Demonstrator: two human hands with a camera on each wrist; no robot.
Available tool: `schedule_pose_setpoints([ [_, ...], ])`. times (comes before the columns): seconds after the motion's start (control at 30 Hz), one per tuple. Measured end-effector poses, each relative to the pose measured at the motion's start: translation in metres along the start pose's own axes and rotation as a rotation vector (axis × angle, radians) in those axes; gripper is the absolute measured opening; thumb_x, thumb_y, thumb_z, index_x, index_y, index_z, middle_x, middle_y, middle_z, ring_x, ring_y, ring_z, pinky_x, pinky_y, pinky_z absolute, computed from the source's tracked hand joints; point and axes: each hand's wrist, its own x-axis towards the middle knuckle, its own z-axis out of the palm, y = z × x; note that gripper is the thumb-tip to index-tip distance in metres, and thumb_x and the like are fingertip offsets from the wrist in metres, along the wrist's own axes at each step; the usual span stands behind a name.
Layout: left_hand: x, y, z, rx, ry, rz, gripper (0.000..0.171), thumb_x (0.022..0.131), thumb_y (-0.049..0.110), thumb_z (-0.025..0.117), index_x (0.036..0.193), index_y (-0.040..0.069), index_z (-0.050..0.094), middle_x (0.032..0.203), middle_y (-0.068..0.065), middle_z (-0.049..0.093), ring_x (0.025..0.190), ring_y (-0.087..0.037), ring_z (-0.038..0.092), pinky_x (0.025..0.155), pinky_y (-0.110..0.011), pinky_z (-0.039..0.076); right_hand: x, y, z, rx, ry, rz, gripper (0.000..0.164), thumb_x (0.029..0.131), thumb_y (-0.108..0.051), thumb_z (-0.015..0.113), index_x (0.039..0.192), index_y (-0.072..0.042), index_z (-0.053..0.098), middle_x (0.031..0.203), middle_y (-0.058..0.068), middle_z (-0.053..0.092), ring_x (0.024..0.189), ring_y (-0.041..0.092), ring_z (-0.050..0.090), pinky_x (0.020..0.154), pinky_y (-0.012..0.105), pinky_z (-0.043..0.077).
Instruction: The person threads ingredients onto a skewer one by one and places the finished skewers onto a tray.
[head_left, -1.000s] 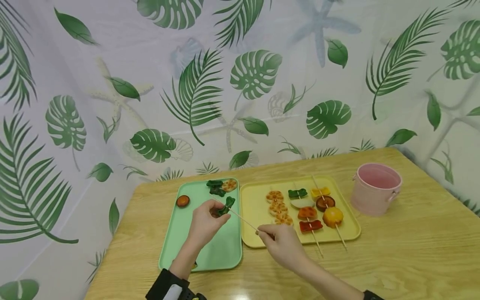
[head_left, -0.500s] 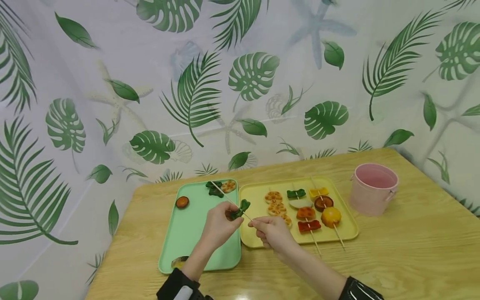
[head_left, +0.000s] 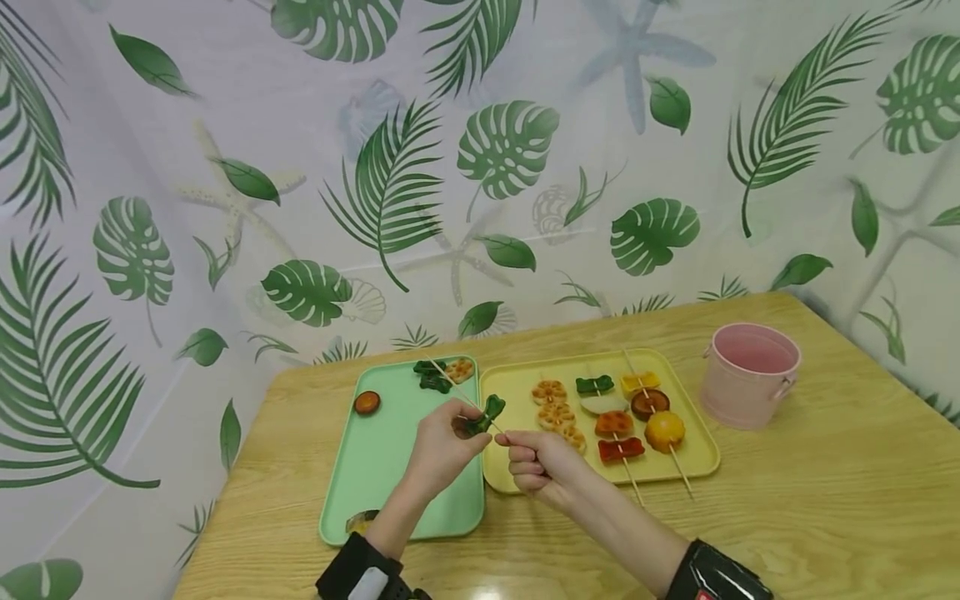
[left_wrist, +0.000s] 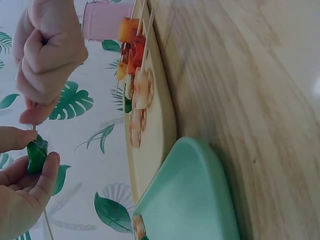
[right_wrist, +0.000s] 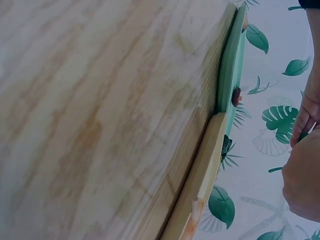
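In the head view a green pepper piece is held in the fingers of my left hand, above where the two trays meet. A thin wooden skewer runs through the piece, its long end pointing away to the upper left. My right hand pinches the skewer close below the piece, its other fingers curled in. From the left wrist view, thumb and fingertips grip the pepper from both sides, with the right hand right beside it. The right wrist view shows the hands only partly, at its edge.
The green tray holds a brown round slice, green pieces, a lotus root slice and a dark-edged yellow piece. Loaded skewers, including lotus root slices, lie on the yellow tray. A pink bucket stands right.
The skewer has passed through the pepper piece, its long end now sticking out beyond the left hand. Both hands came closer together; the left moved right. In the last half second little shifted.
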Motion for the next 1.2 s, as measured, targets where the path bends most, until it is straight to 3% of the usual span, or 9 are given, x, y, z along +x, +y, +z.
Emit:
schedule_pose_setpoints([
  [0.1,-0.004,-0.004,0.0,0.001,-0.019,-0.009,0.018,0.079,0.004,0.07,0.095,0.0,0.062,0.091,-0.009,0.062,0.075,-0.017,0.059,0.058,-0.026,0.048,0.005,0.003,-0.001,-0.038,-0.009,0.001,0.015,0.101,-0.008,0.029,0.096,0.0,0.04,0.054,-0.007,0.031,0.038,-0.001,0.025,0.037,0.011,0.021],
  [0.2,-0.007,-0.01,0.0,0.018,-0.02,-0.021,0.018,0.079,0.006,0.071,0.093,0.001,0.062,0.09,-0.008,0.061,0.074,-0.017,0.059,0.058,-0.026,0.047,0.009,0.007,-0.002,-0.244,0.04,-0.053,0.017,0.099,-0.007,0.034,0.093,0.002,0.047,0.054,-0.006,0.031,0.039,0.0,0.023,0.038,0.013,0.02],
  [0.5,-0.009,-0.016,-0.016,0.118,0.005,-0.079,0.019,0.081,0.013,0.07,0.095,0.002,0.065,0.085,-0.006,0.062,0.073,-0.017,0.058,0.056,-0.027,0.047,0.006,0.021,0.007,-1.408,0.26,-0.506,0.017,0.092,-0.007,0.054,0.092,0.002,0.068,0.052,-0.001,0.05,0.039,0.006,0.034,0.041,0.022,0.031],
  [0.6,-0.012,-0.019,-0.024,0.148,-0.042,-0.08,0.024,0.083,0.019,0.07,0.099,0.001,0.064,0.085,-0.005,0.062,0.074,-0.016,0.058,0.058,-0.027,0.047,-0.002,0.02,0.007,-1.592,0.213,-0.576,0.014,0.091,-0.004,0.056,0.091,0.001,0.069,0.054,-0.005,0.052,0.043,0.003,0.041,0.046,0.022,0.038],
  [0.7,-0.017,-0.025,-0.033,0.14,-0.121,-0.086,0.033,0.085,0.03,0.068,0.104,0.003,0.064,0.092,-0.005,0.063,0.081,-0.017,0.059,0.064,-0.028,0.049,-0.009,0.016,0.002,-1.536,0.154,-0.542,0.016,0.092,-0.002,0.053,0.096,0.003,0.068,0.057,-0.001,0.054,0.045,0.003,0.042,0.046,0.021,0.038],
  [0.8,-0.023,-0.033,-0.05,0.149,-0.153,-0.092,0.038,0.086,0.035,0.066,0.108,0.004,0.063,0.099,-0.006,0.064,0.087,-0.018,0.061,0.071,-0.03,0.05,-0.023,0.007,-0.007,-1.261,0.124,-0.411,0.025,0.095,-0.003,0.047,0.112,0.01,0.061,0.061,0.004,0.055,0.046,0.005,0.041,0.043,0.021,0.036],
  [0.93,-0.037,-0.05,-0.085,0.284,-0.201,-0.13,0.034,0.086,0.022,0.067,0.111,0.0,0.062,0.104,-0.012,0.062,0.092,-0.025,0.059,0.077,-0.037,0.049,-0.048,-0.01,-0.025,-0.924,0.136,-0.256,0.037,0.099,-0.009,0.043,0.126,0.016,0.046,0.069,0.006,0.057,0.049,0.006,0.043,0.044,0.021,0.038],
  [1.07,-0.057,-0.071,-0.114,0.416,-0.337,-0.163,0.038,0.077,0.005,0.072,0.111,-0.006,0.061,0.108,-0.017,0.06,0.098,-0.036,0.056,0.081,-0.047,0.046,-0.066,-0.021,-0.041,-0.857,0.14,-0.193,0.043,0.1,-0.017,0.043,0.126,0.017,0.044,0.074,0.004,0.058,0.053,0.006,0.046,0.047,0.022,0.042],
  [1.2,-0.067,-0.091,-0.125,0.433,-0.43,-0.157,0.04,0.072,0.002,0.074,0.109,-0.008,0.062,0.102,-0.016,0.062,0.093,-0.035,0.058,0.079,-0.048,0.047,-0.07,-0.021,-0.05,-0.859,0.137,-0.142,0.045,0.1,-0.021,0.044,0.125,0.017,0.044,0.075,0.002,0.059,0.054,0.005,0.046,0.048,0.022,0.042],
])
